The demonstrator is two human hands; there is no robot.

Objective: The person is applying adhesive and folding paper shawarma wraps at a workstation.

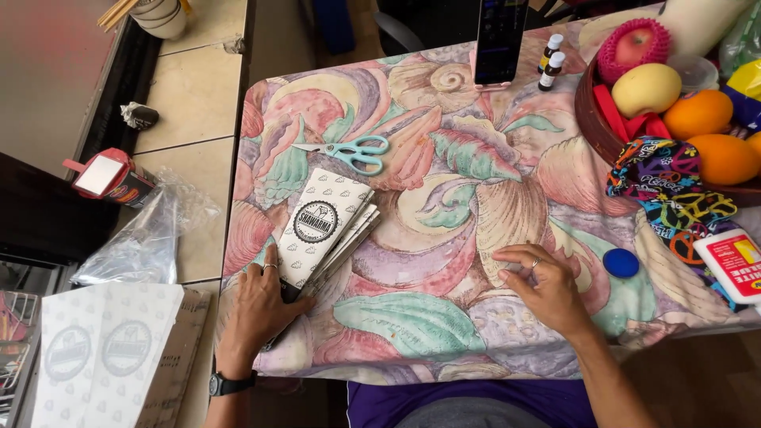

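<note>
My left hand point(258, 305) rests on the near end of a stack of flat white patterned paper bags point(326, 223), each with a round dark emblem, lying on the table's left side. A wristwatch sits on that wrist. My right hand point(545, 287) lies flat on the shell-patterned tablecloth point(444, 238), fingers spread, holding nothing. Light-blue-handled scissors point(353, 150) lie just beyond the bags. A blue round cap point(621, 263) sits right of my right hand.
A glue bottle point(733, 265) lies at the right edge beside colourful fabric point(666, 190). A fruit bowl point(590, 119) holds apples and oranges. A phone point(501, 40) stands at the back with two small bottles point(551, 59). More white bags point(103, 357) and clear plastic point(143, 242) lie left.
</note>
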